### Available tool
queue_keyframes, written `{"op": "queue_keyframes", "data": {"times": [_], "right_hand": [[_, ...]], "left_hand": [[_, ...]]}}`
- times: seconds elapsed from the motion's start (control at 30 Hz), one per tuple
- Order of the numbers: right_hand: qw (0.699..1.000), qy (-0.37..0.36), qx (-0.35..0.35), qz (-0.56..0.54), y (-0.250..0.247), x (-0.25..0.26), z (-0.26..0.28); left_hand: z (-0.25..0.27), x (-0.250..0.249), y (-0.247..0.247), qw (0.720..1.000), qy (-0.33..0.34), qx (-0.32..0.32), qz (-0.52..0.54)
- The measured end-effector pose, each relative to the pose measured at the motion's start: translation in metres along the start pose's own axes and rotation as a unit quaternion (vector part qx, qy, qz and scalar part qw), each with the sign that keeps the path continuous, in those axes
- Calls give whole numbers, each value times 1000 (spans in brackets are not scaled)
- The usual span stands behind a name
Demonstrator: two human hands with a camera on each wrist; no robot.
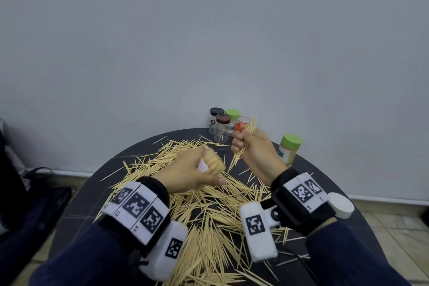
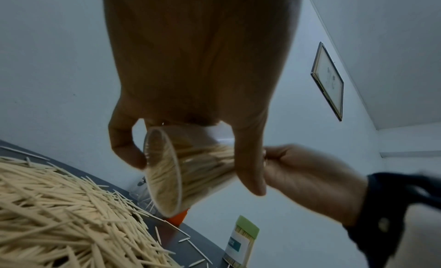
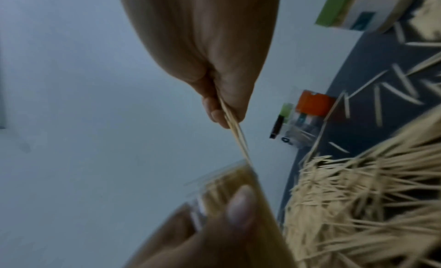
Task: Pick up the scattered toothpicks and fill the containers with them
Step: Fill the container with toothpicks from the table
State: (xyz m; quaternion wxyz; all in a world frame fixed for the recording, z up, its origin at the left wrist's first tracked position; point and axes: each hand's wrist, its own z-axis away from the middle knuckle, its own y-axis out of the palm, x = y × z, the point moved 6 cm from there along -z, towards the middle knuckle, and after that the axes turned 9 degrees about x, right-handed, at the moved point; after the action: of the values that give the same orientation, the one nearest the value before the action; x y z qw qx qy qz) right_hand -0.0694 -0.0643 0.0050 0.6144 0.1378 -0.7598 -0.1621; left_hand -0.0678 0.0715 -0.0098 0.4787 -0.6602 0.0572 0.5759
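Dark round table (image 1: 144, 151) at lower frame: left hand (image 1: 192, 169) grips a toothpick-filled container (image 1: 212, 161), right hand (image 1: 253, 146) clamps a toothpick bundle (image 1: 246, 141).

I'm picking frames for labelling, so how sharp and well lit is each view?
Head view: evenly lit and sharp, though the wide lens bends the table edge. Left wrist view: the left hand is dark against the bright wall, and the clear container it holds is slightly smeared. Right wrist view: motion blur softens the toothpick bundle and the scattered pile.
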Motion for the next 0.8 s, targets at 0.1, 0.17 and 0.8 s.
{"op": "queue_keyframes", "data": {"times": [0.1, 0.17, 0.8], "right_hand": [[999, -44, 3, -12, 10, 16, 0], [997, -72, 1, -31, 14, 25, 1], [990, -31, 57, 124, 35, 4, 17]], "left_hand": [[3, -1, 0, 1000, 1, 4, -3], [3, 0, 2, 1000, 1, 14, 4], [4, -13, 6, 990, 83, 29, 113]]}}
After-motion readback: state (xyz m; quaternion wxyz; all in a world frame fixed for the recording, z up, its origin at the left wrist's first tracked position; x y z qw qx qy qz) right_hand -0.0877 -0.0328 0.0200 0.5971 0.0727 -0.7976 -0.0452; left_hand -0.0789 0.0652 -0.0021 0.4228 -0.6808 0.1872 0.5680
